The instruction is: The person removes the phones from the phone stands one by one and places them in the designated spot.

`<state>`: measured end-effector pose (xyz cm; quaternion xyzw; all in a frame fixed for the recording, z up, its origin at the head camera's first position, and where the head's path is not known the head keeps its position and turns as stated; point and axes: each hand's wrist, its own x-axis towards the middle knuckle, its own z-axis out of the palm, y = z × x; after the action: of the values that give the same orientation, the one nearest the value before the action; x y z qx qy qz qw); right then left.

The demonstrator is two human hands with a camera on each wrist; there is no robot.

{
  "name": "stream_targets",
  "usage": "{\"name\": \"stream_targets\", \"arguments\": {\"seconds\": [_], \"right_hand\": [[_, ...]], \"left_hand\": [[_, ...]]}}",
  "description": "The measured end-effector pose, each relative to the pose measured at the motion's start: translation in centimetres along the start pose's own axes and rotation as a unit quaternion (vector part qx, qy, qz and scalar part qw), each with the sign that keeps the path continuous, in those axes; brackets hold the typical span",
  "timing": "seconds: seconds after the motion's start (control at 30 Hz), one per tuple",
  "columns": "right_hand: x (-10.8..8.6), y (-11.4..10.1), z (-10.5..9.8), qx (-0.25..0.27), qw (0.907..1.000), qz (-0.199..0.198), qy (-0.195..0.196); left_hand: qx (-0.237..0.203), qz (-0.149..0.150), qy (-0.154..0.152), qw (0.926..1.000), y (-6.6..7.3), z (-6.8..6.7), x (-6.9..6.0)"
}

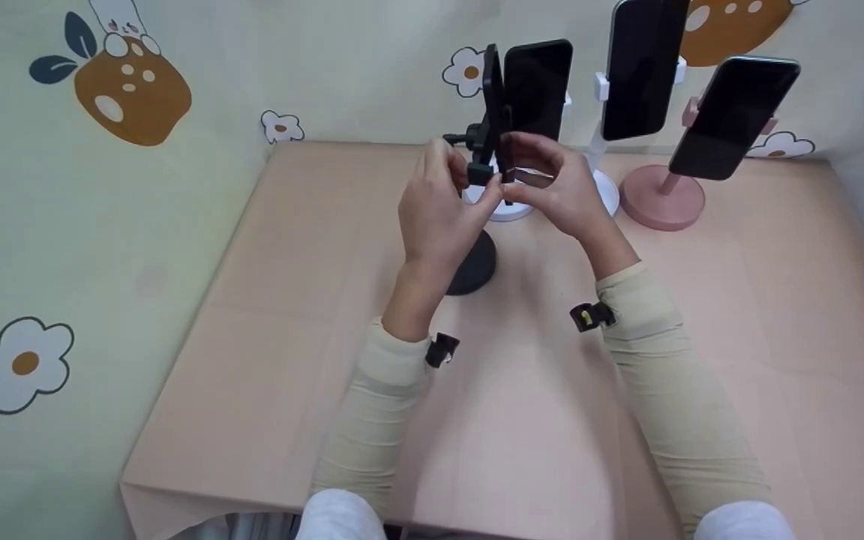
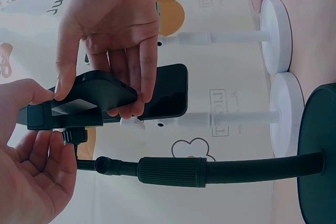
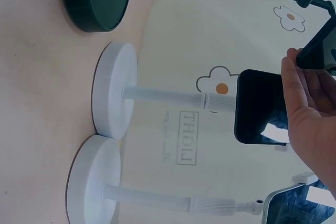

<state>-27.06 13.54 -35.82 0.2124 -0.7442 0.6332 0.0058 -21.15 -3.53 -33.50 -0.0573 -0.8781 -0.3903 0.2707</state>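
Left wrist view: the right hand (image 2: 113,32) pinches the phone (image 2: 105,90) inside its grip; left hand (image 2: 34,169) pinches the clamp (image 2: 68,120).

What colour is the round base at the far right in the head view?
Dusty pink; the round base shows best in the head view.

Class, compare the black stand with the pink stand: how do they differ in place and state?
The black stand has its base nearer the head camera; the pink stand is farther back, to the right.
The left hand holds the black stand's clamp, and the right hand grips a phone there; no hand touches the pink stand, which holds its own phone.
Both have a round base.
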Motion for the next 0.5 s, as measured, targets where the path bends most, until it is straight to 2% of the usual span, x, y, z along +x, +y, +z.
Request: {"name": "stream_targets", "arguments": {"seconds": [0.5], "right_hand": [[0.06,0.02,-0.22,-0.018,0.9998,-0.006,-0.010]], "left_hand": [[0.007,0.000,0.000,1.0000,0.08,0.16,0.11]]}}
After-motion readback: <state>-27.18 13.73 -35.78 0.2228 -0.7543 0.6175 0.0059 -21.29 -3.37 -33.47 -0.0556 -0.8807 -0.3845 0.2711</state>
